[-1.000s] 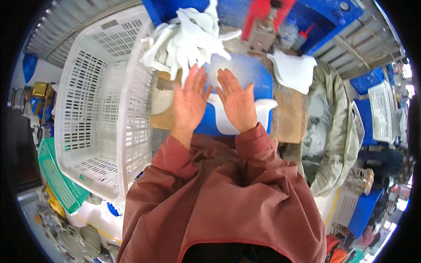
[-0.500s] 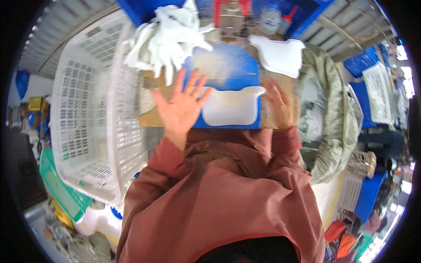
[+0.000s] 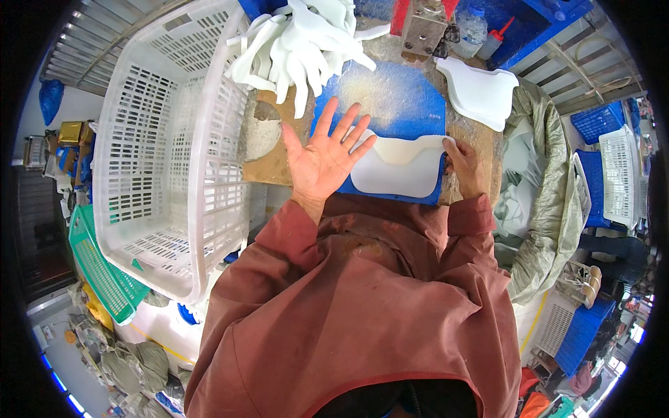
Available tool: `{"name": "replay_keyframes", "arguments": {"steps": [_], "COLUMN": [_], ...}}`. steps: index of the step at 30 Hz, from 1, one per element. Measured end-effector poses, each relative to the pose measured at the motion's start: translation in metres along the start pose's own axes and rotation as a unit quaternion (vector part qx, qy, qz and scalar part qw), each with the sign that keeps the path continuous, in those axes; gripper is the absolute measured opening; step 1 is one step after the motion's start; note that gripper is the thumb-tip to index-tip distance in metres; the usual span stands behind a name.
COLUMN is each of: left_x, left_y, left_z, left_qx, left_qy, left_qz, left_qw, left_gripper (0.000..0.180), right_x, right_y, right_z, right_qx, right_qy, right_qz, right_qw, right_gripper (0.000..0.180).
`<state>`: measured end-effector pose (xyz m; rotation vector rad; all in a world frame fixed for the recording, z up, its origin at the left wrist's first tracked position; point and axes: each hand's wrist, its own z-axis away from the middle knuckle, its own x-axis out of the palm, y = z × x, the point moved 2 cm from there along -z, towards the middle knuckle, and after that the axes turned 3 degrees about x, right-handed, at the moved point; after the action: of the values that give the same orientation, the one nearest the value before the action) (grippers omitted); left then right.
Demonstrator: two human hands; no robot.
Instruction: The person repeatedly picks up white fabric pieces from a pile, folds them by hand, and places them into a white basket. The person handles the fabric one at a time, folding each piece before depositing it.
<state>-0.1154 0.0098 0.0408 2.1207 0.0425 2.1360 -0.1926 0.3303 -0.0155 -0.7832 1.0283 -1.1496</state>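
Note:
A white foam-like sheet (image 3: 397, 173) with a curved lower edge and a wavy top lies flat at the near edge of a dusty blue board (image 3: 408, 94). My right hand (image 3: 467, 167) pinches its upper right corner, thumb on top and fingertips bent under the edge. On the other side, my left hand (image 3: 325, 161) is raised palm up with its fingers spread, holding nothing. Its fingers cover the sheet's upper left corner. A small stack of similar white pieces (image 3: 479, 94) rests on the table (image 3: 481, 143) beyond my right hand.
Left of the table stands a large white slatted crate (image 3: 198, 174). White curved strips (image 3: 300, 49) are heaped at the back left. A metal fixture with red arms (image 3: 425, 28) and a clear bottle (image 3: 470, 31) stand behind. Right, a grey-green sack (image 3: 547, 202) holds white pieces.
My right hand has gone from resting beside the sheet to pinching its right corner. My left hand stays raised and spread. The whole view has shifted a little.

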Motion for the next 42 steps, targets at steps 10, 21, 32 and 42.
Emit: {"name": "replay_keyframes", "arguments": {"steps": [10,21,32,42], "left_x": [-0.011,0.061,0.110,0.095], "left_y": [0.007,0.152,0.090,0.102], "left_z": [0.005,0.096,0.062,0.070], "left_qx": [-0.022,0.198,-0.086,-0.011], "left_qy": [-0.033,0.027,-0.083,-0.149], "left_qz": [0.008,-0.690,-0.864,-0.873], "left_qw": [0.999,0.696,0.490,0.464], "left_gripper": [0.101,0.045,0.045,0.028], "right_x": [0.033,0.030,0.046,0.032], "right_y": [-0.059,-0.111,-0.095,-0.094], "right_z": [0.045,0.134,0.126,0.117], "right_qx": [-0.043,-0.350,-0.312,-0.196], "right_qy": [0.039,-0.066,-0.127,-0.175], "right_qz": [-0.072,-0.129,-0.230,0.029], "right_qw": [0.996,0.925,0.913,0.965], "right_gripper": [0.034,0.025,0.023,0.033]}}
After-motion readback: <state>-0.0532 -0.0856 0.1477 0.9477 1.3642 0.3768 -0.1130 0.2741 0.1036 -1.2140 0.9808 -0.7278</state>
